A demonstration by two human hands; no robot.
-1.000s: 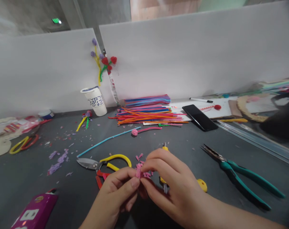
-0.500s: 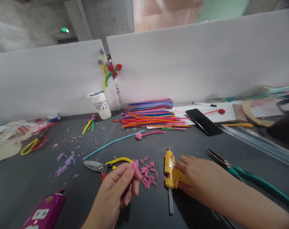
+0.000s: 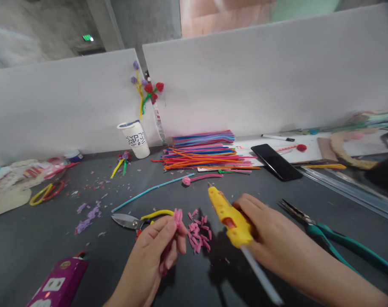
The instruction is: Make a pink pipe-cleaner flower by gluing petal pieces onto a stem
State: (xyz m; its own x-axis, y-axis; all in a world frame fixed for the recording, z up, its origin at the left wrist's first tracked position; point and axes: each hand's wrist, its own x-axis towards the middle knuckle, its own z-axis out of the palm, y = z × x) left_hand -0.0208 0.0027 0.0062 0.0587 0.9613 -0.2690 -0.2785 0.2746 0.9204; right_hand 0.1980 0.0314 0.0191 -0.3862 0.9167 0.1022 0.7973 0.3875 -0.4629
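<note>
A craft workshop, this: dark bench [image 3: 168, 198] scattered with purple scraps [image 3: 89, 219], pipe cleaners [image 3: 203, 158] heaped up, pliers [image 3: 310, 222], yellow glue gun [image 3: 234, 221] aloft, bare concrete wall [image 3: 146, 23] beyond!

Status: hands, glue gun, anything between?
Left hand pinching pink piece. Right hand gripping yellow glue gun, raised off table. Loose pink pieces lying between hands.

Bare left hand [image 3: 160, 244], bare right hand [image 3: 262, 226], bare forearms [image 3: 322, 260]

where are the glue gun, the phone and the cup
Glue gun [image 3: 225, 209], head view: on its yellow body.
Phone [image 3: 276, 162], head view: on its dark screen.
Cup [image 3: 135, 140], head view: on its patterned side.
</note>
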